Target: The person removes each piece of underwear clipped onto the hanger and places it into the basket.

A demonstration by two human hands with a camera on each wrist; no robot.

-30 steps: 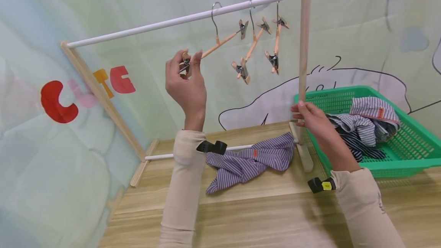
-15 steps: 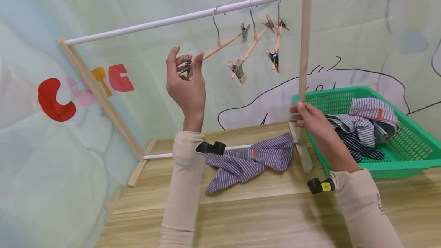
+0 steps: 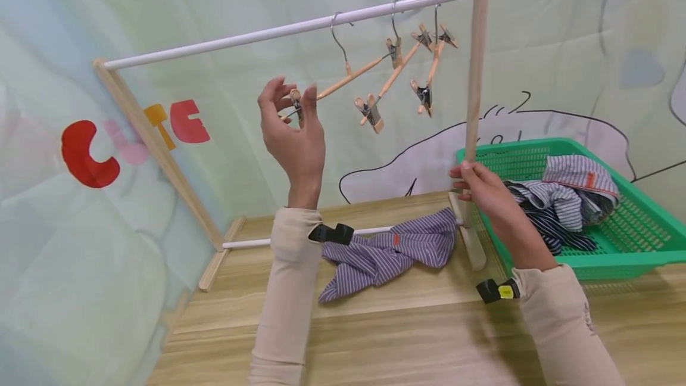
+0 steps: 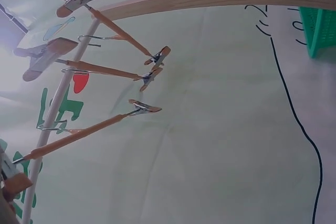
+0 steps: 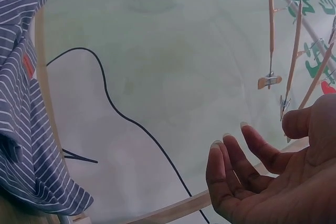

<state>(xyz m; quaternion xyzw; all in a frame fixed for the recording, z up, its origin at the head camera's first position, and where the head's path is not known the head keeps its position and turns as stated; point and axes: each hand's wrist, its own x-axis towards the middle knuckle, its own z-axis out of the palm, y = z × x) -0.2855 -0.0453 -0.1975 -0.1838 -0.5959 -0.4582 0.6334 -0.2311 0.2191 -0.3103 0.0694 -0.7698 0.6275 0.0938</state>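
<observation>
My left hand (image 3: 295, 136) is at the near end of the leftmost clip hanger (image 3: 351, 79), thumb and fingers curved round its metal-and-wood clip (image 3: 297, 103). That hanger slants from its hook on the white top rod (image 3: 241, 36). Two more clip hangers, a middle one (image 3: 399, 70) and a right one (image 3: 436, 64), hang beside it. My right hand (image 3: 490, 192) holds the rack's right wooden post (image 3: 475, 88) low down, its fingertips showing past the post. In the right wrist view, the right hand (image 5: 273, 171) has loosely curled fingers. The left hand is almost wholly out of the left wrist view.
A purple striped garment (image 3: 391, 252) lies crumpled over the lower bar (image 3: 246, 243) and the wooden table (image 3: 386, 338). At the right, a green basket (image 3: 616, 267) holds several striped garments (image 3: 568, 195). The rack's left post (image 3: 161, 153) stands close to a printed cloth backdrop.
The left hand's fingers have shifted slightly round the clip. The leftmost hanger has swung a little to the right, its far clip now overlapping the middle hanger. My right hand stays at the post.
</observation>
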